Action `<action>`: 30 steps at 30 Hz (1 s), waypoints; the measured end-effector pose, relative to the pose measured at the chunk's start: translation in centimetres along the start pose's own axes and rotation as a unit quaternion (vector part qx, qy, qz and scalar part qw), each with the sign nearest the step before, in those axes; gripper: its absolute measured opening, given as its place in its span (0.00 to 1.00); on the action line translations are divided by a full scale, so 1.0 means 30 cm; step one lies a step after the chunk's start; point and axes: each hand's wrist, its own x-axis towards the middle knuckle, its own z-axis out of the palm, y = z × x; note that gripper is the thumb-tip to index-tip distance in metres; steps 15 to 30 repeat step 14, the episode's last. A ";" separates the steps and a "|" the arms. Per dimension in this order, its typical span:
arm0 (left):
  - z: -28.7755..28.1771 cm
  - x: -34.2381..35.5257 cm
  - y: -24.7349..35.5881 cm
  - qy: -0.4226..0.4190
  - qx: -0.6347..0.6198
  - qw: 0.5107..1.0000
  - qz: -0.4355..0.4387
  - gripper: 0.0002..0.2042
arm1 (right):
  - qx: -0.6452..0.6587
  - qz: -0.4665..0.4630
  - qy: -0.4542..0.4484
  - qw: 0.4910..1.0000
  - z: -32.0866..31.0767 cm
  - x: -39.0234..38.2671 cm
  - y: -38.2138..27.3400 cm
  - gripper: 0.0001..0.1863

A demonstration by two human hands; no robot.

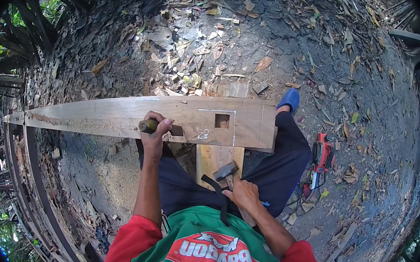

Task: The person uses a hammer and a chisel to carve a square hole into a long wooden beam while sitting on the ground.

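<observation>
A long wooden plank (130, 110) lies crosswise in front of me, with pencil or chalk lines and a square hole (222, 121) near its right end. My left hand (156, 130) is closed around a chisel (176, 130). Its thick handle sticks out on the left of the fist and its wide blade points right, over the plank left of the hole. Over my lap, my right hand (244, 193) grips a hammer (226, 170) by its wooden handle, close below the metal head. The hammer head is apart from both chisel and plank. A dark strap (223, 201) hangs beside that hand.
A lighter wooden block (219, 157) runs beneath the plank between my legs. To the right, a red power tool (323, 155) rests on the dirt ground. Wood chips (190, 72) and dry leaves are scattered beyond the plank. My blue shoe (289, 99) is by its right end.
</observation>
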 end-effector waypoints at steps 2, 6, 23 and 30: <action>0.020 -0.016 -0.011 0.009 0.000 1.000 0.006 0.10 | 0.018 0.003 0.021 1.000 0.032 0.012 0.007 0.27; 0.134 -0.041 0.045 -0.041 -0.104 0.993 0.043 0.10 | 0.073 0.024 0.062 0.995 0.078 -0.010 0.014 0.26; 0.354 0.000 -0.076 -0.185 0.003 0.983 -0.015 0.09 | 0.099 -0.014 0.118 0.988 0.096 -0.045 0.052 0.30; 0.354 0.000 -0.076 -0.185 0.003 0.983 -0.015 0.09 | 0.099 -0.014 0.118 0.988 0.096 -0.045 0.052 0.30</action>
